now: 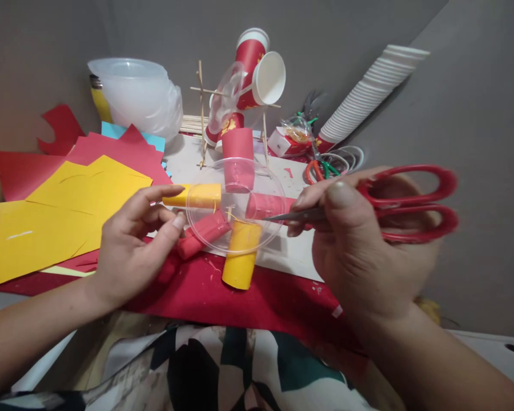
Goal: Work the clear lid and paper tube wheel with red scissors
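My left hand (131,242) pinches the left rim of a clear plastic disc (235,205) that carries several paper tubes pointing outward, some red (203,231) and some yellow (240,260). My right hand (360,245) grips red-handled scissors (406,205). Their closed metal blades point left and reach the disc's right edge near a red tube (265,204). The disc is held above a red sheet (248,297).
Yellow paper sheets (64,217) and red ones (111,151) lie at the left. Behind stand a clear plastic bowl (137,94), a stick frame with red paper cups (251,74), a stack of white cups (368,94) and more scissors (325,165). Grey walls close in.
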Tool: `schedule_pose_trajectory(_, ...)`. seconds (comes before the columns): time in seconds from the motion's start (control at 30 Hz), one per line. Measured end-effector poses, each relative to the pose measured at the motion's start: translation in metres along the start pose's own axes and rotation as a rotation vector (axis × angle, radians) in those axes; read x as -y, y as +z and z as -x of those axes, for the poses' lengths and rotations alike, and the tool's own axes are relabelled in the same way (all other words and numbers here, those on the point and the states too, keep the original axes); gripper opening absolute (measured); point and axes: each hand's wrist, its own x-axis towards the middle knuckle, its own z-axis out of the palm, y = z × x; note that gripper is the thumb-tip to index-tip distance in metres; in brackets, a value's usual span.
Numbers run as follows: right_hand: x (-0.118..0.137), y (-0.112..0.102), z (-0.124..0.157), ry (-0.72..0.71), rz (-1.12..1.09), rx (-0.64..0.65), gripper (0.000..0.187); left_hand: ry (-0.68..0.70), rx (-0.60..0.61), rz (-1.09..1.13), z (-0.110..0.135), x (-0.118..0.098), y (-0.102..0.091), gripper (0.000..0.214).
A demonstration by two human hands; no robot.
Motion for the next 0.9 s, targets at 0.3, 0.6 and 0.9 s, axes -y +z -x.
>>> schedule_pose_trajectory(0.3, -0.019, 0.013, -0.005, -0.339, 0.392, 0.192, 0.01, 0.076, 0.085, -0.095, -0.062, 0.008, 0.001, 0.033)
schedule_pose_trajectory(0.6, -0.019, 0.009, -0.004, -0.401, 0.596, 0.276, 0.011, 0.051, 0.181, -0.045, -0.078, 0.013, 0.016, 0.036)
schedule_pose_trajectory(0.9, -0.02, 0.001, -0.006, -0.202, 0.643, 0.365, 0.003, 0.004, 0.454, -0.149, -0.12, 0.017, 0.031, 0.018)
